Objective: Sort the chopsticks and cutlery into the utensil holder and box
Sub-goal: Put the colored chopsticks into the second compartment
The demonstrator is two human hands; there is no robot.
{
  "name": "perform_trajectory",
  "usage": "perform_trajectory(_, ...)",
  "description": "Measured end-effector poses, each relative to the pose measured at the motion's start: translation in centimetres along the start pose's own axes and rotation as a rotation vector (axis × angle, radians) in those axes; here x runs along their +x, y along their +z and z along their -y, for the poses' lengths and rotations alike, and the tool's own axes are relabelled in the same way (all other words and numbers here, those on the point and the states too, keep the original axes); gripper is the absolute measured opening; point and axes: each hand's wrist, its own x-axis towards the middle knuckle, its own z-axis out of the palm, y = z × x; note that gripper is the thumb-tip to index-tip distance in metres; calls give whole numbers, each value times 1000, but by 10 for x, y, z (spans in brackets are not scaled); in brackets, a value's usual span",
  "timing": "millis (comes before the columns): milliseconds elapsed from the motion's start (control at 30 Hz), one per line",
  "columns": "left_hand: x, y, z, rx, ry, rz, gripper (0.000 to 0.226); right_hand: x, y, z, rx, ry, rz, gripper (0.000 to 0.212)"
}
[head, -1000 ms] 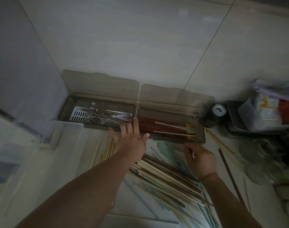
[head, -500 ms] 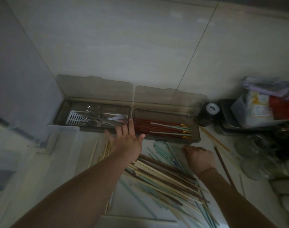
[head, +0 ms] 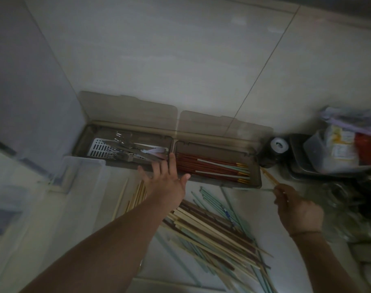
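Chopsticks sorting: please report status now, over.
Left hand open, fingers on the holder front rim. Right hand pinches one pale chopstick. Chopstick pile unsorted; nothing blocking.

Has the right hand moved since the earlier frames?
Yes. The right hand has shifted rightward, from in front of the holder's chopstick compartment to past its right end, now pinching a thin chopstick.
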Motion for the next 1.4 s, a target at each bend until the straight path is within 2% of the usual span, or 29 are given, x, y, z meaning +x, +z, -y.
perform_trajectory(100, 0, 2, 2, -14, 10, -6, 74, 11, 2, 11, 244, 251, 49, 28)
perform_trajectory(167, 0, 2, 3, -20, 15, -11, 74, 24, 2, 22, 612, 433, -25, 9)
perform_trajectory(200, 0, 2, 3, -21, 16, -10, 74, 31, 3, 28, 798, 485, -67, 6)
perform_trajectory(300, 0, 1, 2, -16, 22, -9, 74, 52, 8, 49, 1162, 519, -124, 38)
perform_trajectory(367, -1, 2, 2, -19, 21, -11, 74, 67, 10, 68, 1229, 497, -139, 42)
perform_trajectory(433, -1, 1, 3, -21, 20, -12, 74, 81, 9, 90, 1254, 449, -154, 35)
perform_trajectory(533, -3, -1, 2, -25, 19, -3, 74, 90, 7, 116, 1152, 262, -62, 24)
perform_trajectory(633, -3, -1, 3, -22, 28, -15, 74, 88, 16, 120, 785, -85, 35, 22)
perform_trajectory(700, -2, 0, 3, -26, 33, -22, 74, 88, 28, 117, 529, -230, 161, 27)
perform_trajectory(800, -1, 2, 3, -37, 27, -22, 74, 90, 48, 112, 385, -209, 416, 20)
perform_trajectory(933, -1, 1, 3, -36, 25, -21, 74, 87, 67, 103, 371, -126, 562, 12)
perform_trajectory(1133, -1, 2, 2, -33, 20, -22, 73, 89, 70, 96, 308, -121, 571, 17)
perform_trajectory(1300, -2, 0, 2, -35, 28, -24, 73, 42, 28, 91, 415, -133, 133, 13)
perform_trajectory(1367, -2, 1, 1, -27, 25, -25, 73, 10, 19, 83, 353, -102, 139, 20)
perform_trajectory(1400, -2, 1, 1, -24, 21, -19, 73, -3, 20, 79, 296, -44, 217, 20)
